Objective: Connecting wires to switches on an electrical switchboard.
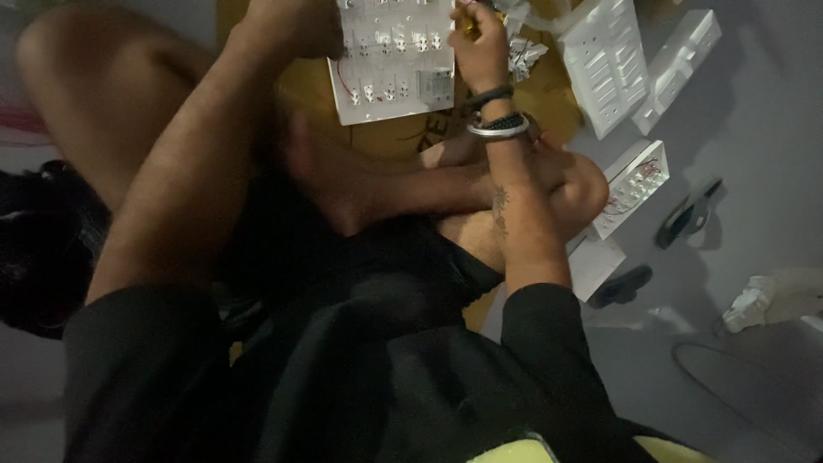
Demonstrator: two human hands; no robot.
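A white switchboard panel [394, 77] lies back side up on brown cardboard at the top of the head view, showing rows of small switch modules and a red wire. My left hand [291, 26] rests on the panel's left edge and holds it down. My right hand [482, 43], with bracelets at the wrist, is closed on a yellow-handled tool [469, 24] over the panel's right edge; the tool's tip is hidden. I sit cross-legged on the floor, knees spread to either side.
More white switch plates [605, 60] and a long white piece [677, 67] lie at the top right. Another wired panel [633, 184] sits by my right knee. A dark sandal [686, 216], a second dark piece [621, 285], crumpled white material [759, 302] and a cable [729, 386] lie on the grey floor.
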